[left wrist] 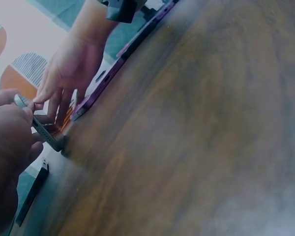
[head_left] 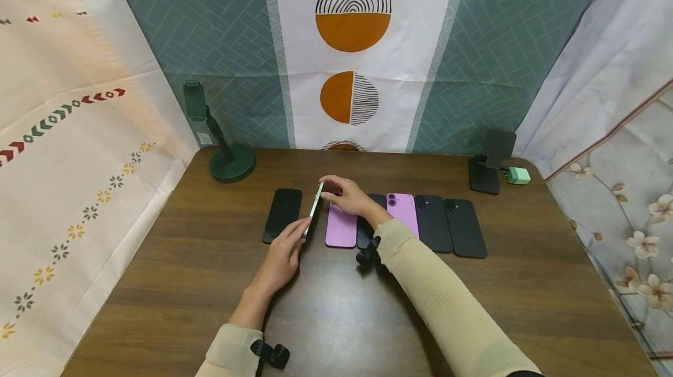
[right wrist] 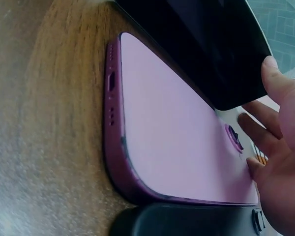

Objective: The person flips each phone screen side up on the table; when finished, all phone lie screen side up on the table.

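Tan sleeves [head_left: 444,298]: reach in from the bottom edge, a small black device [head_left: 272,355] strapped at each wrist.
Wooden table [head_left: 326,312]: spreads under both arms.
Left hand [head_left: 283,255]: fingers and thumb grip the near end of the raised smartphone.
Raised smartphone [head_left: 314,210]: tilted up on edge between the hands, pale green rim, dark screen facing the row at right; cannot tell whether its lower edge touches wood.
Right hand [head_left: 348,196]: pinches its far end, thumb on the screen edge, other fingers behind.
Lone black smartphone [head_left: 283,215]: lies flat, just left of the raised one.
Phone row: pink phone [head_left: 342,229], dark phone [head_left: 363,238] partly behind the right wrist, second pink phone [head_left: 402,208], then two dark phones [head_left: 434,225], side by side, backs up.
Far corners: green round-based stand [head_left: 232,165] at left; black phone stand [head_left: 482,175] and mint charger plug [head_left: 519,176] at right.
Backdrop: teal cloth [head_left: 221,20] with a white panel of orange half-circles.
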Available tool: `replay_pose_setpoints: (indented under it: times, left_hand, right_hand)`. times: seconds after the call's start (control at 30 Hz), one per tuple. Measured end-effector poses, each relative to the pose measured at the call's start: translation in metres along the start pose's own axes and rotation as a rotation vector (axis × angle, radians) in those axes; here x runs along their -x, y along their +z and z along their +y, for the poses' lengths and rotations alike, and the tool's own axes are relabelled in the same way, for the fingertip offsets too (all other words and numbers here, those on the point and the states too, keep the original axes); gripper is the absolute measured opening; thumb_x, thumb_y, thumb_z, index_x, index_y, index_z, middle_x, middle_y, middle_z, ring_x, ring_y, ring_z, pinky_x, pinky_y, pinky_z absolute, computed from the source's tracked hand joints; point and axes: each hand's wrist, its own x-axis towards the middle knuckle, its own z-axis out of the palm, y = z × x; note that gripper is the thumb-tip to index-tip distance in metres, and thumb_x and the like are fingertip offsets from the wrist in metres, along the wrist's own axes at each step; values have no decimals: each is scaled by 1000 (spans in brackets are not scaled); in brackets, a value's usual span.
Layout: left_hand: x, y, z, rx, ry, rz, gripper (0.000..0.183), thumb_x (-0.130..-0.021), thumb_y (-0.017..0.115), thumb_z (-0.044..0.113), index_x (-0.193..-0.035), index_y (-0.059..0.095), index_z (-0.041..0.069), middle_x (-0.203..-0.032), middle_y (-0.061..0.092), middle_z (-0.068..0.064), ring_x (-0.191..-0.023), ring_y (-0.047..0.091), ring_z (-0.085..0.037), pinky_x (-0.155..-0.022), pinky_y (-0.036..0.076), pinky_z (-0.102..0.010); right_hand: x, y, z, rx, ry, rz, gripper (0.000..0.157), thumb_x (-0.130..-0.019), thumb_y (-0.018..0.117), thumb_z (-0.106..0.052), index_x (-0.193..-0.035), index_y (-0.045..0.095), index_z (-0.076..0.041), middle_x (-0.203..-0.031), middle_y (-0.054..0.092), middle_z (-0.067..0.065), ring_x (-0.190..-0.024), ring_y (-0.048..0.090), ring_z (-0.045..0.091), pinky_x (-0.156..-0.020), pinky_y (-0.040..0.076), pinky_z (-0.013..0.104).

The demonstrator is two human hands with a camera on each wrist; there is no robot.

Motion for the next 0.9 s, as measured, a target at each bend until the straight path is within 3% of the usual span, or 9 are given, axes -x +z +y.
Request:
replay_pose_setpoints:
  times: [0.3, 0.57, 0.7, 0.9]
  left_hand:
    - [1, -1, 1, -10, 15, 34, 53, -92, 62, -14, -143, 54, -3, -133, 60, -20, -120, 62, -35, -99, 51, -49]
    - [0, -5, 0, -58, 51, 72, 51, -90, 66, -13, -139, 55, -8, -129, 62, -23, -117, 64, -37, -97, 52, -49]
    - [-1, -8, -1, -81, 55, 75, 50, -90, 67, -12, -138, 56, -9, -129, 63, -23, -116, 64, -37, -96, 52, -49]
    - [0, -11, -6, -108, 64, 102, 48, -88, 71, -11, -135, 59, -9, -125, 66, -21, -113, 66, -37, -94, 54, -48]
  right_hand:
    - [0, 8, -2, 105, 46, 26, 43, -100, 66, -23, -137, 60, -1, -127, 68, 13, -119, 63, 23, -102, 51, 37]
    - [-1, 10, -3, 349, 38, -85, 82, -90, 79, -34, -153, 40, 2, -148, 51, 18, -128, 54, 26, -108, 45, 41]
    - [-1, 12, -1, 361, 34, -71, 84, -87, 81, -33, -152, 41, 1, -148, 52, 17, -133, 51, 26, -112, 41, 41]
    - [-1, 12, 1, 354, 30, -13, 79, -84, 85, -30, -148, 48, 0, -140, 58, 16, -125, 56, 27, -108, 44, 41]
